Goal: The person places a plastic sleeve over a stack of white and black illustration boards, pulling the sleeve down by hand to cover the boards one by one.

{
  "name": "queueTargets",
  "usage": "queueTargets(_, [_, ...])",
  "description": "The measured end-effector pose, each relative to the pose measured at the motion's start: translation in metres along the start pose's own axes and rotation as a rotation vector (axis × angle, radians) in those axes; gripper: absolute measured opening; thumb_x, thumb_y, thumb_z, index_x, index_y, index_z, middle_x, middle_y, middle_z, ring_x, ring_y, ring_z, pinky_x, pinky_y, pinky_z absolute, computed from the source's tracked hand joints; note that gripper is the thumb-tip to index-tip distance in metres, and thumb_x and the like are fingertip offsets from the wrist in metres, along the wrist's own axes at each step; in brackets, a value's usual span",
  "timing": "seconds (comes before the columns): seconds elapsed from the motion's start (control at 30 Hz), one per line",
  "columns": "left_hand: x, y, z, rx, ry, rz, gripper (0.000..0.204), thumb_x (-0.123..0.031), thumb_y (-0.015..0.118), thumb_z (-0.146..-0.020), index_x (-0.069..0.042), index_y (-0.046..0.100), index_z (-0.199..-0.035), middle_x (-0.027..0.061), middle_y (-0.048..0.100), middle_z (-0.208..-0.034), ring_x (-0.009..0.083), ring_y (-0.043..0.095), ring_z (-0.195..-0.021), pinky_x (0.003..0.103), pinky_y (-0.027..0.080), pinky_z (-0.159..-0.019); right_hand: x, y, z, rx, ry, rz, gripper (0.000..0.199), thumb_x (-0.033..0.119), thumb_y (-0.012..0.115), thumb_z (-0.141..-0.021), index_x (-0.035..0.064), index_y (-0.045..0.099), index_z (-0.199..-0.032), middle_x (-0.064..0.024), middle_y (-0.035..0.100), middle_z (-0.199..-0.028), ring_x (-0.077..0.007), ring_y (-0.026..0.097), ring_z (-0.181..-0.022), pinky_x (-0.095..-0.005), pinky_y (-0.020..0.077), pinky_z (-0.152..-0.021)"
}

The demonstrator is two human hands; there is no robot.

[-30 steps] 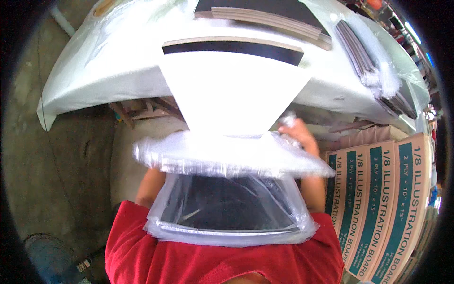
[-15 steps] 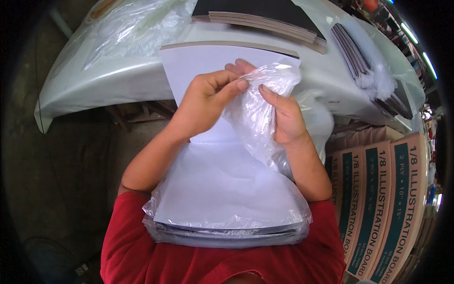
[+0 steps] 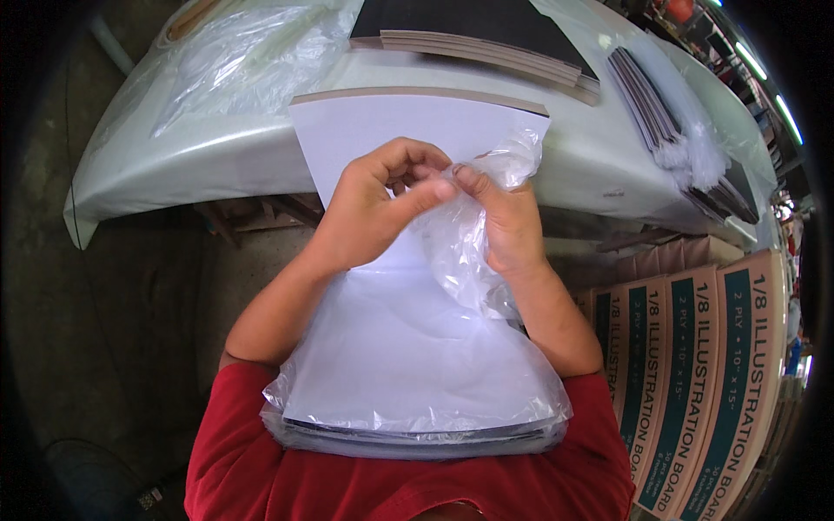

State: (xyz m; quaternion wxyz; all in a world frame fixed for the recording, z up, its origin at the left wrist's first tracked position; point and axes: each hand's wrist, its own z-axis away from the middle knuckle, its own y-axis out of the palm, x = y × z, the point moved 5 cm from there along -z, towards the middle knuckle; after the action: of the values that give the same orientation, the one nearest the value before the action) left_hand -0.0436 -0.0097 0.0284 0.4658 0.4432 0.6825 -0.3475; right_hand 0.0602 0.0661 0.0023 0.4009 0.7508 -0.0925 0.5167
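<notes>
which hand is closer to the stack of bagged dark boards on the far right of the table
Right. The right hand, pinching the clear plastic bag, lies nearer the bagged board stack; the left hand sits farther left.

Pale plastic-covered worktable (image 3: pixel 217 165) ahead, dark concrete floor (image 3: pixel 113 304) beneath, brown-and-teal cardboard cartons (image 3: pixel 695 365) stacked at right.

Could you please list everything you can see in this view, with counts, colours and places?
Clear plastic bag: one, transparent, bunched between both hands.
Bagged board stack: one, white on top, dark edges, against the person's chest.
Table: one, pale, covered in plastic sheet, ahead.
Loose dark boards: one stack, black and brown, table's far side.
Wrapped board bundles: several, dark, table's right.
Cardboard boxes: several, brown and teal, lower right.
Red shirt: one, bottom.
Left hand, right hand: fingers pinching the bag.
</notes>
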Motion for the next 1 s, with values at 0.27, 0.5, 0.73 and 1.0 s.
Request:
queueTargets(0.27, [0.005, -0.006, 0.000, 0.006, -0.015, -0.056, 0.015, -0.015, 0.057, -0.081, 0.001, 0.058, -0.081, 0.0006, 0.056, -0.065, 0.0073, 0.049, -0.063, 0.022, 0.040, -0.058, 0.002, 0.006, 0.001, 0.009, 0.000, -0.072, 0.018, 0.013, 0.061, -0.078, 0.0016, 0.056, -0.091, -0.0040, 0.057, -0.083, -0.0106, 0.053, -0.077, -0.0248, 0.0437, -0.067])
queueTargets(0.5, [0.005, -0.019, -0.008, -0.088, 0.160, -0.067, 0.021, -0.017, 0.048, -0.086, 0.003, 0.056, -0.085, 0.0056, 0.059, -0.073, 0.0134, 0.054, -0.064, 0.024, 0.042, -0.061, 0.000, 0.003, 0.012, 0.277, 0.094, -0.279, 0.015, 0.009, 0.058, -0.074, 0.0031, 0.052, -0.087, -0.0051, 0.054, -0.077, -0.0136, 0.053, -0.071, -0.0253, 0.0437, -0.062])
queueTargets(0.73, [0.037, 0.009, 0.049, 0.700, 0.078, -0.324, 0.031, -0.026, 0.043, -0.087, 0.002, 0.052, -0.097, 0.0090, 0.058, -0.085, 0.0202, 0.054, -0.082, 0.033, 0.039, -0.079, 0.025, -0.046, 0.026, 0.323, 0.161, -0.297, 0.022, 0.014, 0.054, -0.078, 0.0072, 0.047, -0.097, -0.0060, 0.053, -0.071, -0.0149, 0.053, -0.063, -0.0266, 0.0451, -0.056])
queueTargets(1.0, [0.069, -0.044, 0.050, 0.516, -0.577, 0.345, 0.022, -0.022, 0.065, -0.073, -0.003, 0.061, -0.083, 0.0044, 0.060, -0.078, 0.0141, 0.054, -0.071, 0.029, 0.043, -0.069, 0.047, -0.077, 0.034, 0.330, 0.017, 0.227, 0.019, 0.018, 0.042, -0.087, 0.0038, 0.052, -0.095, -0.0124, 0.058, -0.084, -0.0196, 0.057, -0.081, -0.0338, 0.0429, -0.080])
